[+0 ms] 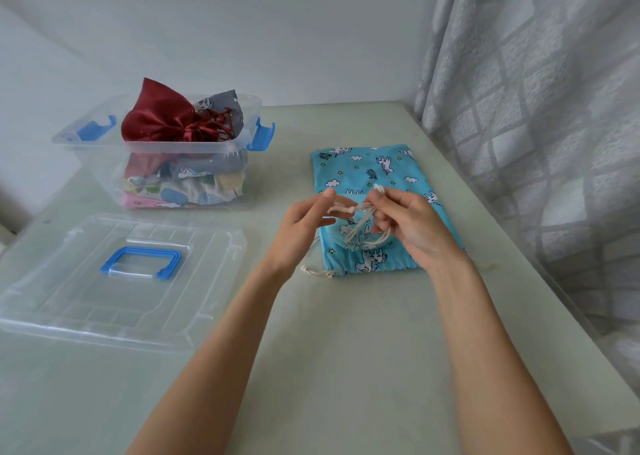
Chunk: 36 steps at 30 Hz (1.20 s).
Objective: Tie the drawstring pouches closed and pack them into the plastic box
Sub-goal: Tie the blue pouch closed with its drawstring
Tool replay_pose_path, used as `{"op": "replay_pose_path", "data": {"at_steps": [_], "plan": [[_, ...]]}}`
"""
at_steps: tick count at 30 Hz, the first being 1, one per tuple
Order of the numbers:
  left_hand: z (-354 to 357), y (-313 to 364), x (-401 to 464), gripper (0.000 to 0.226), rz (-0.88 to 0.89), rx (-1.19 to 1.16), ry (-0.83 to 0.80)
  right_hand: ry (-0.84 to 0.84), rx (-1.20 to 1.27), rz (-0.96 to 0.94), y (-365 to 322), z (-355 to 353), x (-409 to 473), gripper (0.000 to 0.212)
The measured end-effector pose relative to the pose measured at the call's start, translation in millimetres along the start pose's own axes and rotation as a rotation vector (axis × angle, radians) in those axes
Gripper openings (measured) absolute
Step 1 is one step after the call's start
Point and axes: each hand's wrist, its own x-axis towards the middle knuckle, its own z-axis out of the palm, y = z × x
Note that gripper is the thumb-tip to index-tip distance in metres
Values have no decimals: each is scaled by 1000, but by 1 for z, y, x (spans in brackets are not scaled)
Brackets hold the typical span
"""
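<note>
Hands: left hand (304, 219) pinches one end of the cream cord (349, 208), right hand (405, 222) pinches the other, mid-knot at frame centre
Knot advice: likely best to draw both ends apart evenly, keeping the loop low against the gathered mouth
Lid (114, 278): lower left on the counter (346, 350), off the box
Blue pouch (367, 177): flat on the counter under the hands
Plastic box (156, 149): upper left, open, holding patterned pouches with a red pouch (156, 118) on top

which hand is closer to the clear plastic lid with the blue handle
Left. The left hand is just right of the clear plastic lid with the blue handle; the right hand is farther right, over the blue pouch.
</note>
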Motion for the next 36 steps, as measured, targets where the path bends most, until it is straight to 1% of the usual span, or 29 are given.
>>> {"op": "replay_pose_path", "data": {"at_steps": [2, 3, 5, 7, 9, 11, 14, 15, 17, 21, 24, 28, 29, 30, 31, 33, 34, 36], "plan": [[2, -2, -1, 34, -23, 15, -36, -74, 109, -4, -2, -2, -3, 17], [2, -4, -2, 29, -26, 46, -65, -106, 107, -21, -3, -3, -4, 17], [4, -6, -4, 20, -31, 93, -122, -130, 19, -69, -2, -4, -7, 11], [4, -7, -5, 20, -36, 102, -132, -107, -79, -105, -1, -6, -9, 3], [3, -9, -5, 25, -37, 86, -86, -79, -184, -145, 1, -8, -9, 13], [0, -11, -4, 25, -66, 64, -42, -31, -290, -201, 6, -7, -8, 16], [-2, -14, -5, 15, -77, 109, -53, 36, -435, -284, 13, -3, -5, 19], [-1, -15, -6, 13, -78, 137, -71, 36, -464, -305, 14, -2, -5, 18], [0, -15, -8, 15, -96, 177, -106, 33, -491, -342, 16, -1, -6, 16], [-2, -16, -9, 19, -113, 164, -132, 48, -504, -400, 17, -1, -7, 15], [-3, -17, -9, 15, -87, 156, -109, 62, -539, -478, 18, 0, -7, 16], [-6, -20, -4, 15, 19, 209, 25, 88, -534, -476, 19, -3, -6, 17], [-9, -21, -3, 13, 52, 239, 51, 89, -516, -452, 20, -5, -6, 18], [-11, -23, -2, 10, 103, 317, 73, 90, -490, -421, 21, -5, -6, 19], [-15, -26, -2, 8, 174, 450, 95, 90, -470, -392, 22, -6, -6, 20], [-21, -33, -2, 11, 325, 772, 133, 101, -492, -370, 25, -7, -5, 20], [-24, -35, -2, 13, 374, 896, 149, 108, -515, -366, 27, -8, -5, 20], [-31, -33, -1, 12, 407, 1010, 197, 122, -531, -348, 29, -11, -5, 20]]}}
